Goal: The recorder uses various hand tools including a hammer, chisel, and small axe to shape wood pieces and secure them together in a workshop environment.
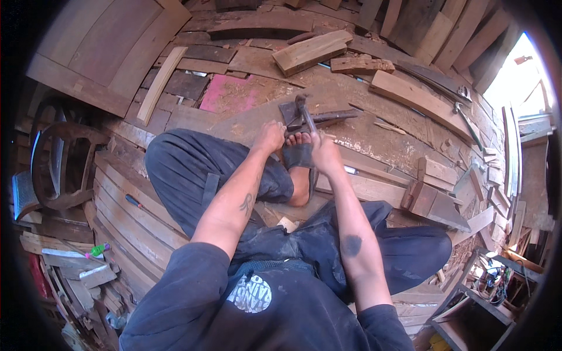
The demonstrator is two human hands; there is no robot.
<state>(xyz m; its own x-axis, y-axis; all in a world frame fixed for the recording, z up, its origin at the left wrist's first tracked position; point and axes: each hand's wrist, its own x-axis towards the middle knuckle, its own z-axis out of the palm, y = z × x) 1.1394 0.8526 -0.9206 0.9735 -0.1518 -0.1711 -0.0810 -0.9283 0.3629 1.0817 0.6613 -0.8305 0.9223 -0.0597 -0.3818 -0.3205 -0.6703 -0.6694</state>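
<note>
My right hand (322,152) is closed round the handle of a hammer (301,100), whose head is raised just beyond my fingers. My left hand (270,137) is closed beside it, holding something too small to make out near the tip of my foot (300,187), which wears a dark strapped sandal. Beyond both hands a dark piece of wood or metal (342,114) lies across a flat block on the brown board (234,126). I sit cross-legged, with my forearms over my dark trousers.
Wooden offcuts (310,50) and planks (418,108) surround me. A pink sheet (228,93) lies ahead, panels (88,52) at upper left, dark curved frames (61,164) at left, a screwdriver (134,200) on slats, a green-handled tool (468,123) and a cluttered box (474,313) at right.
</note>
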